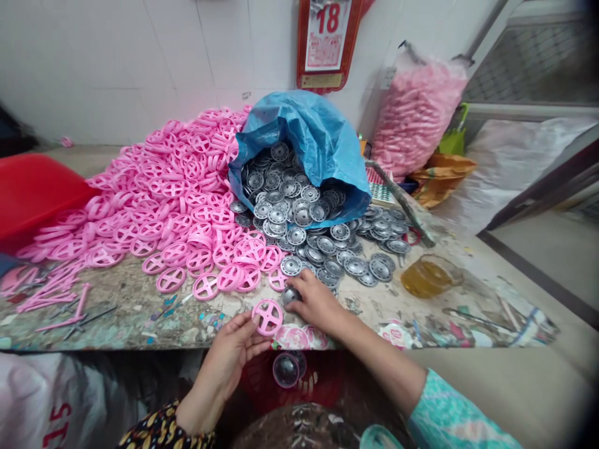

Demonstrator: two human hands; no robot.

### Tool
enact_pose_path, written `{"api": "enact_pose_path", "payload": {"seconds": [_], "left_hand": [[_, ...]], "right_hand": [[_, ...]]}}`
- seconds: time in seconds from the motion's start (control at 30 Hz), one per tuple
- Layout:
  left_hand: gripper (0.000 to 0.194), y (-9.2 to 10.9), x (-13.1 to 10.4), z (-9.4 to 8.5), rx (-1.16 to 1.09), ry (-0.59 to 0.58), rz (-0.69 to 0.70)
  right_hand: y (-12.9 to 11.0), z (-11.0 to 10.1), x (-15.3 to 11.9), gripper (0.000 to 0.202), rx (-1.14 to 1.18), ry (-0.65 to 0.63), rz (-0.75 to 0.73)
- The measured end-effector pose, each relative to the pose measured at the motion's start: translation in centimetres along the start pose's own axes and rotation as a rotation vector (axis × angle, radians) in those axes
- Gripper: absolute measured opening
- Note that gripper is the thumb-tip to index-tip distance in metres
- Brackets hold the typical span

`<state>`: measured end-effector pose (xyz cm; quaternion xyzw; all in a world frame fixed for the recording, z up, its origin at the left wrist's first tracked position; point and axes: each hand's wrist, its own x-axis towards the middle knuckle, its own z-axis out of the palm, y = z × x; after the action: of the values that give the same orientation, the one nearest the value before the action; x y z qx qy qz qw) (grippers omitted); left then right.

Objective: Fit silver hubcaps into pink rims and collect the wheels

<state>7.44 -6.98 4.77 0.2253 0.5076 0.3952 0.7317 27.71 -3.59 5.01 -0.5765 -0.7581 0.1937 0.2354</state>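
The pink wheel (267, 316) is sitting upright-tilted between the fingertips of the left hand (233, 357), pinched narrowly at its rim so its spoked face is turning toward the camera, just over the near edge of the workbench (140, 312). Just beside it, the right hand (314, 300) is lying palm-down on the bench with its fingers curling around a silver hubcap (290, 294); the grip is closing on it, though whether the piece is actually lifting off the surface cannot be told. Both hands are working close together, seemingly so the two parts are meeting within easy reach. Beyond the right hand, a spill of silver hubcaps (327, 246) is fanning out from a blue bag (318, 137) lying on its side with its mouth facing the hands. Beyond the left hand, a large heap of pink wheels (178, 187) is sloping down toward the hands. Below the hands, past the bench edge, a red basket (322, 386) is sitting, with a round piece (286, 369) showing above it. Well to the right of the right hand, a glass of amber liquid (428, 275) is standing on the bench.
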Motion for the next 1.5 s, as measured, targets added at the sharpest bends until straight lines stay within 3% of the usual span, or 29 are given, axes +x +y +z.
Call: {"api": "enact_pose_path", "payload": {"seconds": [0.1,0.27,0.43,0.57,0.63,0.73,0.83,0.93,1.03,1.17,1.3,1.4,1.5], "left_hand": [[0.018,-0.1,0.0,-0.2,-0.012,0.0,-0.002],[0.022,-0.5,0.1,0.4,-0.036,-0.071,0.022],[0.029,-1.3,0.0,0.4,-0.015,-0.194,0.102],[0.034,-1.6,-0.5,0.2,0.069,-0.267,0.105],[0.034,-1.8,-0.7,0.3,0.123,-0.254,0.121],[0.029,-2.4,-0.8,0.7,0.186,-0.206,0.162],[0.028,-3.2,-0.8,0.8,0.177,-0.18,0.155],[0.031,-3.5,-0.8,0.5,0.236,-0.197,0.086],[0.027,-3.0,-0.9,-0.1,0.511,-0.206,0.132],[0.017,-1.5,-0.4,-0.7,0.845,-0.07,0.487],[0.021,0.0,1.1,0.0,1.155,-0.012,0.783],[0.028,0.7,2.6,1.8,1.486,0.027,0.876],[0.03,1.1,4.2,3.6,1.736,0.086,0.871]], "right_hand": [[-0.4,0.3,0.1,0.009,0.306,0.115,0.023],[-2.8,2.3,-1.2,0.018,0.83,0.224,0.21],[-3.9,3.0,-3.3,0.016,0.579,0.25,0.216],[-3.6,1.8,-4.2,0.025,0.723,0.032,0.238],[-3.7,1.5,-4.7,0.02,0.751,-0.044,0.215],[-4.2,2.0,-5.7,0.008,0.698,0.016,0.209],[-4.6,3.0,-6.5,0.009,0.693,0.107,0.262],[-4.4,3.4,-7.1,0.01,0.715,0.06,0.289],[-4.2,3.1,-8.0,0.007,0.611,-0.052,0.268],[-4.0,2.2,-9.5,0.023,0.304,-0.113,0.136],[-2.5,0.3,-9.1,0.028,-0.108,0.003,0.008],[-0.7,-1.1,-7.2,0.03,-0.373,0.146,0.125],[0.6,-1.7,-5.6,0.039,-0.506,0.114,0.286]]}}
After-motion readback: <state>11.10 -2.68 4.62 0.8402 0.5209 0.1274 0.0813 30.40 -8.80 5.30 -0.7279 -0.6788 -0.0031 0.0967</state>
